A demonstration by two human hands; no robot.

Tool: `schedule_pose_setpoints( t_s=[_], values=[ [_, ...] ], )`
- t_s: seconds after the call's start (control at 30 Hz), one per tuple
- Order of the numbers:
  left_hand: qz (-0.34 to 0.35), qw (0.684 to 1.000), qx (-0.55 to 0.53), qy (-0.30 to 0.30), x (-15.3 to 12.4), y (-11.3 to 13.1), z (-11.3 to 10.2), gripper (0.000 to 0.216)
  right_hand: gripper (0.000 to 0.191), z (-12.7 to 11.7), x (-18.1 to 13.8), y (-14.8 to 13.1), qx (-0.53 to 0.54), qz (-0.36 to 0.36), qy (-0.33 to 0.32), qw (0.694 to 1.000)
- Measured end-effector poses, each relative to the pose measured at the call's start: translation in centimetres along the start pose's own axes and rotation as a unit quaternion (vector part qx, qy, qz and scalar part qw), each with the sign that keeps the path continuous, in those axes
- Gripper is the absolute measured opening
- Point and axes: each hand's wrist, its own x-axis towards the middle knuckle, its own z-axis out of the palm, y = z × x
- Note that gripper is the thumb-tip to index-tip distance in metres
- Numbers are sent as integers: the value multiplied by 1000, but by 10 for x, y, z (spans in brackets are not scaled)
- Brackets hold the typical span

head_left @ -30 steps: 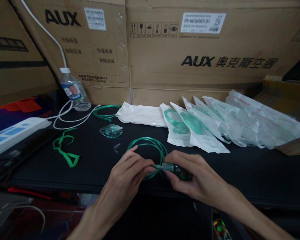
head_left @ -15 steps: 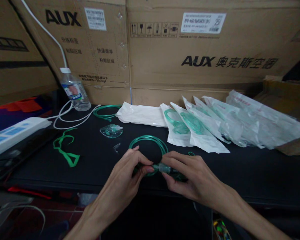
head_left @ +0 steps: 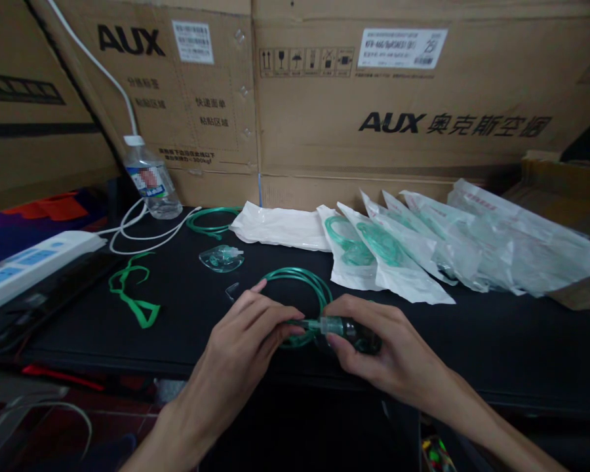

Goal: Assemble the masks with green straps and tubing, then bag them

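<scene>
A coil of green tubing [head_left: 319, 288] lies on the black table under my hands. Between thumb and fingers, my left hand [head_left: 253, 331] pinches the tubing's end. My right hand [head_left: 386, 334] grips a clear green oxygen mask [head_left: 362, 335], whose clear connector [head_left: 330, 324] points left and meets the tubing's end. Whether the two are pushed together, I cannot tell. Farther back lies a second mask [head_left: 221, 258], with a small bent clear clip-like piece [head_left: 232, 290] nearer my left hand. Part of the held mask is covered by my fingers.
A green strap [head_left: 135, 295] and a white power strip [head_left: 39, 259] lie left. Behind are a bottle [head_left: 155, 183], another tubing coil [head_left: 209, 223] and a white packet [head_left: 280, 226]. Several packaged sets [head_left: 391, 262] stretch along the right, before large cardboard boxes [head_left: 305, 131].
My right hand has turned, so more of the mask shows below its fingers. My left hand has shifted slightly left along the tubing. The view has moved a little.
</scene>
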Motion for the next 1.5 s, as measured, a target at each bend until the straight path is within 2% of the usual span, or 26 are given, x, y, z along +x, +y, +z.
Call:
schedule_pose_setpoints(
  t_s=[0.2, 0.4, 0.57, 0.7, 0.9, 1.1, 1.2, 1.37, 1.43, 1.5],
  values=[
    [38, 999, 36, -14, 4, 0, -1, 21, 7, 2, 0, 1, -6, -27, 25, 999],
    [38, 998, 31, -40, 7, 4, -1, 20, 13, -1, -2, 4, -108, -106, 31, 988],
    [15, 996, -9, -84, 15, 7, -7, 19, 21, -7, -3, 12, -193, -162, 18, 967],
    [-22, 993, -64, -95, 17, 7, -8, 16, 22, -7, -5, 14, -180, -160, 13, 970],
    [-19, 996, -77, -47, 14, 9, -3, 18, 14, -2, -6, 8, -83, -91, 9, 992],
    [30, 999, -24, -7, 14, 12, 0, 22, 8, -2, -1, -3, 37, 52, -16, 998],
    [43, 999, 9, 2, 9, 10, 1, 24, 15, -3, 3, -6, 87, 118, -33, 989],
    [46, 998, 44, -19, 2, 6, 4, 35, 24, -5, 8, -4, 195, 205, -59, 957],
    [50, 998, 39, -16, 4, 7, 4, 32, 28, -7, 9, -2, 247, 232, -75, 938],
    [47, 998, 27, -19, 8, 8, 3, 25, 28, -8, 10, -1, 261, 240, -74, 932]
  ],
)
